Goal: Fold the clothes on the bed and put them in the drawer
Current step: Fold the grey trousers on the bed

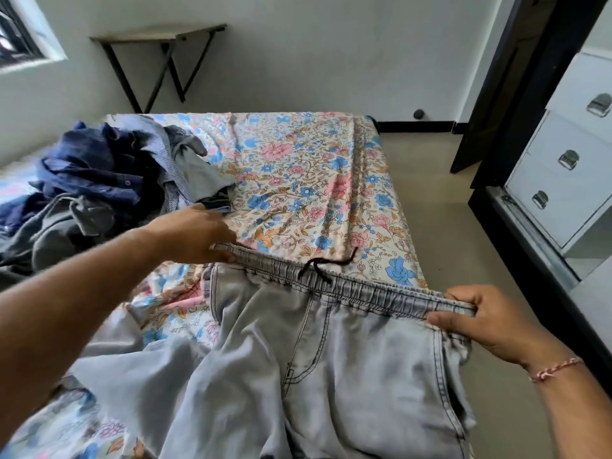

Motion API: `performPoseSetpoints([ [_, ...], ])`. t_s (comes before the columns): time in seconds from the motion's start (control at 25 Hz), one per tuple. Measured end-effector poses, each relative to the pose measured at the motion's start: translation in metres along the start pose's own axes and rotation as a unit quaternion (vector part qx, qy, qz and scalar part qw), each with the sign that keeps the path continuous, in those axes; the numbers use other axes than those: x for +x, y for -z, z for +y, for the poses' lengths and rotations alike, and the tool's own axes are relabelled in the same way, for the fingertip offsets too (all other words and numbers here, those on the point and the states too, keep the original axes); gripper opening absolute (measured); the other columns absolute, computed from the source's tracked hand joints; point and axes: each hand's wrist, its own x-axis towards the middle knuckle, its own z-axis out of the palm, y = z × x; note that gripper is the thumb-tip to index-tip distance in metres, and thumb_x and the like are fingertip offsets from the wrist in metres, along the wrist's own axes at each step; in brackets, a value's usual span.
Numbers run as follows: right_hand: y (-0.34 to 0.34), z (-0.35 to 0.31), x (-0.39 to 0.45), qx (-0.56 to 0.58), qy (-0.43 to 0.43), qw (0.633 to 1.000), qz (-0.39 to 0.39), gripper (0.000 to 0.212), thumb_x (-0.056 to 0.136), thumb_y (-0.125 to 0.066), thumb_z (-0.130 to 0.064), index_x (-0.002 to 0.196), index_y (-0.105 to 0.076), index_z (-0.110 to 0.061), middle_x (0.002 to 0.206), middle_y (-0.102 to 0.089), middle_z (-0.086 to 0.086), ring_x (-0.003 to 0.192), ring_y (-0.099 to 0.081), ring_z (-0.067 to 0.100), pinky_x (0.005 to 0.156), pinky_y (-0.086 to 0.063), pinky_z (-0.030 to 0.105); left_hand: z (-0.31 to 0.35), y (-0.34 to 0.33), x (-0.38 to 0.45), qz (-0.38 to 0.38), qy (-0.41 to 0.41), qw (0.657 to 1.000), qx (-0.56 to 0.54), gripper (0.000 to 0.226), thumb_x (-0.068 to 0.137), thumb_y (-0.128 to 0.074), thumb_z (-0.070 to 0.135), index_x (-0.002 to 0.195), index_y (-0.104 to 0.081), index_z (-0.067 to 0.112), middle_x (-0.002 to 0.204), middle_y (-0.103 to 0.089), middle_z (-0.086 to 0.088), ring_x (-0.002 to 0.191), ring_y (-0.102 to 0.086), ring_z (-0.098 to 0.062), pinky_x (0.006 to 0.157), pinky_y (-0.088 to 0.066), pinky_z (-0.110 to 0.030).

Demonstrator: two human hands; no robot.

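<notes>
While both hands pinch the elastic waistband, the pale grey denim trousers (pixel 331 359) lie spread front-up across the near part of the bed (pixel 308 180). Left hand (pixel 195 233) is closed on the waistband's left end; right hand (pixel 480 323) is closed on the right end, which sits right at the bed's right edge. A black drawstring (pixel 318 266) hangs at the waistband's middle. Trouser legs run toward the camera and out of view at the bottom.

Floral bedsheet beyond the waistband is bare up to the far edge. An unfolded clothes pile (pixel 99 180), dark blue and grey, occupies the bed's left side, just beside the left hand.

Open floor (pixel 440 207) runs along the bed's right side. White drawer unit (pixel 563 167) stands at right beyond it; the three drawers in view are closed, contents not visible. Folding table (pixel 159 54) stands against the far wall.
</notes>
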Motion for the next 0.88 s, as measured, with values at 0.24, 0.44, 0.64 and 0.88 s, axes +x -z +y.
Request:
performPoseSetpoints([
  [0.24,-0.007,-0.052,-0.045,0.025,0.065,0.992,0.101,0.064,0.064,-0.08,-0.075,0.062,-0.054,-0.017,0.053,-0.051,0.011,0.047,-0.057,0.026,0.048,-0.036,0.029,-0.026,0.058,-0.093,0.111,0.037,0.993,-0.009,0.044,0.09,-0.046,0.078,0.103,-0.066,0.042,0.114,-0.058,0.015,0.11,-0.053,-0.015,0.092,-0.047,-0.037],
  [0.44,0.036,-0.131,-0.073,0.281,0.164,0.929,0.176,0.043,0.072,-0.08,-0.01,0.111,-0.068,-0.026,0.095,-0.069,0.015,0.079,-0.067,0.022,0.069,-0.061,0.032,-0.014,0.142,-0.138,0.284,0.063,0.806,-0.516,0.031,0.083,-0.076,0.038,0.088,-0.058,0.013,0.071,-0.06,0.012,0.062,-0.05,0.0,0.058,-0.045,-0.016],
  [0.64,0.105,-0.211,-0.069,0.382,0.211,0.859,0.266,0.022,0.08,-0.077,-0.021,0.101,-0.076,-0.015,0.099,-0.078,0.01,0.079,-0.074,0.018,0.076,-0.062,0.034,0.012,0.212,-0.121,0.479,0.108,0.52,-0.699,0.029,0.097,-0.061,-0.003,0.11,-0.071,0.021,0.089,-0.074,0.002,0.071,-0.068,-0.006,0.069,-0.057,-0.022],
  [0.88,0.127,-0.274,-0.049,0.185,0.082,0.916,0.347,0.012,0.076,-0.083,-0.003,0.074,-0.071,-0.005,0.087,-0.074,0.025,0.081,-0.071,0.032,0.083,-0.058,0.047,0.043,0.252,-0.099,0.411,0.277,0.445,-0.746,0.018,0.076,-0.078,0.002,0.093,-0.077,-0.002,0.077,-0.069,-0.017,0.061,-0.064,-0.023,0.068,-0.059,-0.038],
])
